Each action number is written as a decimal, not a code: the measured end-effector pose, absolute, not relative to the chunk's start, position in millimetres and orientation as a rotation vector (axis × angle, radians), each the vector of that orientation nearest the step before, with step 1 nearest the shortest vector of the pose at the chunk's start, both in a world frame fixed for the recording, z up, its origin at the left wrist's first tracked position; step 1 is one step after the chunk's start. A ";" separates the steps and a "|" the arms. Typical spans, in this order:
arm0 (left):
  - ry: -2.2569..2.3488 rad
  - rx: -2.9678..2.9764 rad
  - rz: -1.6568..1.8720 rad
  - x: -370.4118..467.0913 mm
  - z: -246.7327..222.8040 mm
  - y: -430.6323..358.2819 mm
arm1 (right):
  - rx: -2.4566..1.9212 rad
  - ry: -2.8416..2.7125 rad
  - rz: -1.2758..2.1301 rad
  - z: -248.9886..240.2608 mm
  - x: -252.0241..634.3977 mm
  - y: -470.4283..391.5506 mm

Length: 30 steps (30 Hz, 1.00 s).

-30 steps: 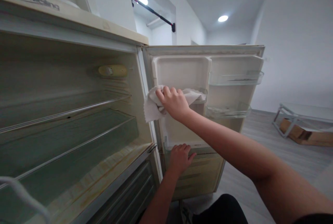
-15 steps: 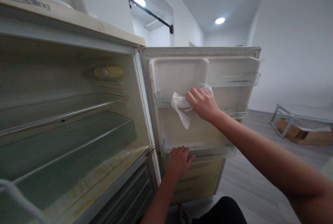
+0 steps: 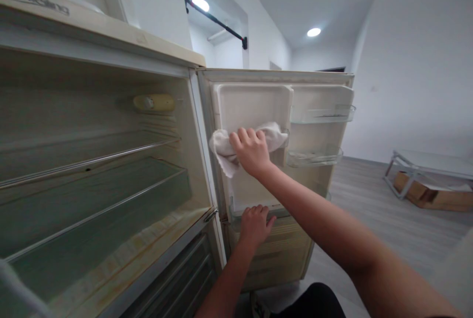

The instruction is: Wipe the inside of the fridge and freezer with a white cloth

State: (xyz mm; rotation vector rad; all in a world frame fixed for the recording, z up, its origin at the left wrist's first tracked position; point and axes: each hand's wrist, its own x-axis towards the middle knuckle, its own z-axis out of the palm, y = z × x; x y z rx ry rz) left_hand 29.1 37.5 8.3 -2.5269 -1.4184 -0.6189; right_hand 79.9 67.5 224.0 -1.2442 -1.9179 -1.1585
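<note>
A white cloth (image 3: 271, 135) is bunched under my right hand (image 3: 251, 150), whose fingers close over it against the middle left shelf of the open fridge door (image 3: 254, 106). Lower down, my left hand (image 3: 255, 224) rests on the edge of the bottom door shelf (image 3: 286, 212), its fingers bent over the rim and the thumb apart. Whether the left fingers grip the rim is partly hidden. Clear plastic racks (image 3: 314, 159) line the right side of the door's inner face.
The fridge interior (image 3: 92, 111) with glass shelves (image 3: 88, 160) and a stained bottom is on the left. A low table (image 3: 436, 159) stands over a cardboard box (image 3: 432, 194) at the right. My dark-clothed knee (image 3: 318, 300) is below the door.
My right hand has moved left across the door with the cloth, toward the hinge side. The door's outer edge appears further left. My left hand is nearly in the same place.
</note>
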 end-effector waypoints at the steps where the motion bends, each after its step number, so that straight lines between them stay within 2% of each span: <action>1: -1.422 -2.527 -0.630 29.6 8.1 37.8 | -1.247 -1.923 -1.133 224.6 68.3 68.9; 7: -1.391 -2.546 -0.633 22.5 7.7 35.8 | -1.219 -2.012 -1.127 229.0 58.3 64.3; 12: -1.308 -2.538 -0.605 10.7 5.7 31.7 | -1.211 -2.038 -1.243 226.2 122.5 51.9; 17: -1.240 -2.549 -0.629 3.2 3.3 29.9 | -1.101 -2.097 -1.098 224.7 187.0 42.3; 20: -1.210 -2.554 -0.659 -2.3 2.2 28.4 | -0.934 -2.180 -0.881 224.9 203.6 34.3; 23: -1.181 -2.572 -0.679 -9.4 1.4 26.3 | -0.788 -2.130 -0.507 214.2 207.1 25.4; 26: -1.168 -2.592 -0.675 -15.9 1.0 24.6 | -0.750 -1.702 -0.028 191.5 211.1 12.0; 30: -1.153 -2.607 -0.687 -21.7 0.9 23.3 | -0.734 -1.226 0.330 177.9 235.6 -32.6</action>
